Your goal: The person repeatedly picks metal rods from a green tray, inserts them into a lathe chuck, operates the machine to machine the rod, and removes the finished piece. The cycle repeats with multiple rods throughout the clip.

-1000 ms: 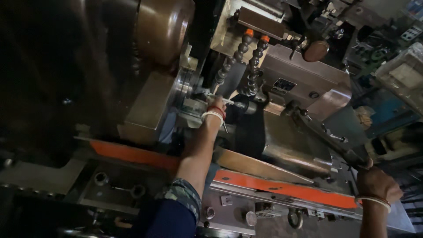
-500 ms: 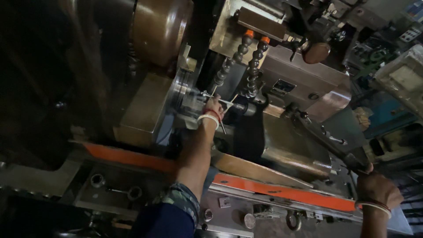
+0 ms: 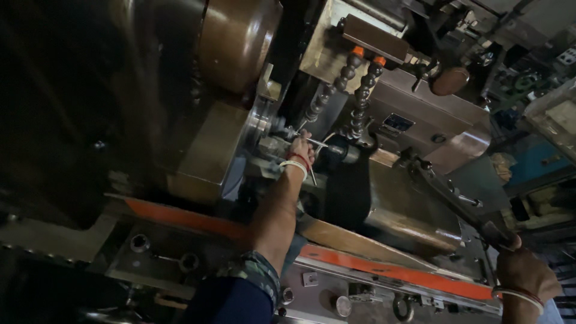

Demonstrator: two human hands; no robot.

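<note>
Head view, looking down at a large, oily metalworking machine.

The left hand [image 3: 298,150] reaches far into the middle of the machine, at the chuck [image 3: 264,123], a bright steel face below a big brown round housing [image 3: 237,39]. The fingers close around a thin metal tool or rod [image 3: 313,143] that pokes out to the right of the hand. Its tip and whatever it meets at the chuck are hidden by the hand, so I cannot tell whether a part is seated there. A white band and a red thread circle this wrist.

The right hand [image 3: 525,276] is at the near right corner, wrapped tightly around the end of a long dark lever [image 3: 456,198] that slants up and left toward the machine body. This wrist also wears a white band.

As a judgement, the work looks mid-way: both hands are engaged, one at the chuck and one on the lever, and nothing looks finished or set aside.

The rod is slim, silvery and straight, lying just right of the chuck. Two segmented black coolant hoses [image 3: 360,102] with orange tips hang just beyond it. An orange strip [image 3: 396,273] runs along the machine's near edge.
</note>
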